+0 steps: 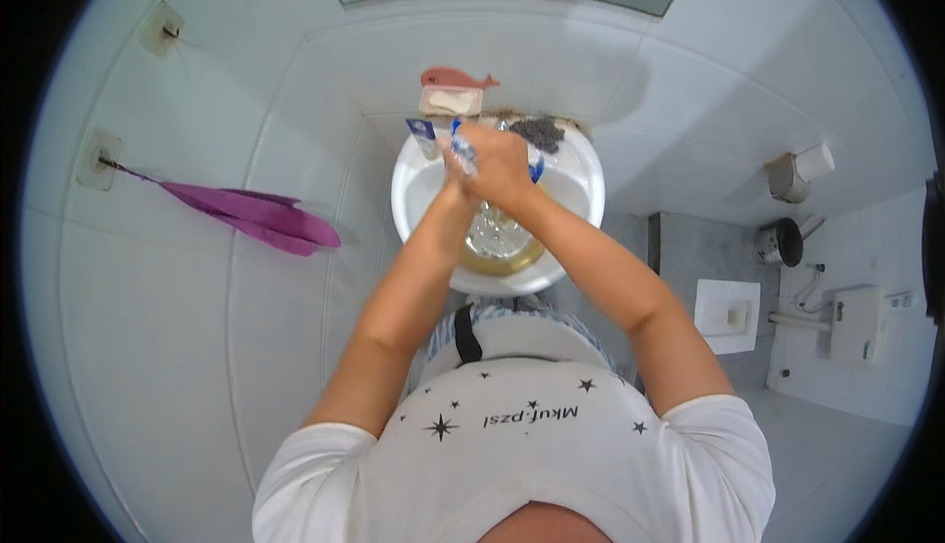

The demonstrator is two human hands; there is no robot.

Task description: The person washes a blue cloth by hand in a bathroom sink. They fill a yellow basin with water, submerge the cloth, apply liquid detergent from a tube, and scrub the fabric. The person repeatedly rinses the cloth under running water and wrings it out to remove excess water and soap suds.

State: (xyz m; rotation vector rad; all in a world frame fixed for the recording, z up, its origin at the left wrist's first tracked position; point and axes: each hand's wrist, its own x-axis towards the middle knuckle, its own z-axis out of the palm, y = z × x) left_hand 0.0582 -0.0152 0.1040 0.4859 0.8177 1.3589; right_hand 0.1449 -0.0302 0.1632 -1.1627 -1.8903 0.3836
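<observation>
My left hand (456,166) and my right hand (498,159) are pressed together above a white washbasin (401,188). Between them they grip a soft blue-and-white item (464,150), perhaps a cloth; part of it shows past the right hand. Much of the left hand is hidden by the right. Below the hands, splashing or bubbly water (498,233) fills a yellowish basin (503,264) set in the washbasin. A blue-and-white tube (423,137) is beside the left hand on the rim. The metal tap (503,126) is mostly covered by the right hand.
A soap dish (451,101) with white soap and a pink whale-shaped piece (452,78) are behind the washbasin. A dark grey scrubber or cloth (540,133) lies on its back rim. A purple towel (255,218) hangs left. A squat toilet (727,316) and bin (779,242) are right.
</observation>
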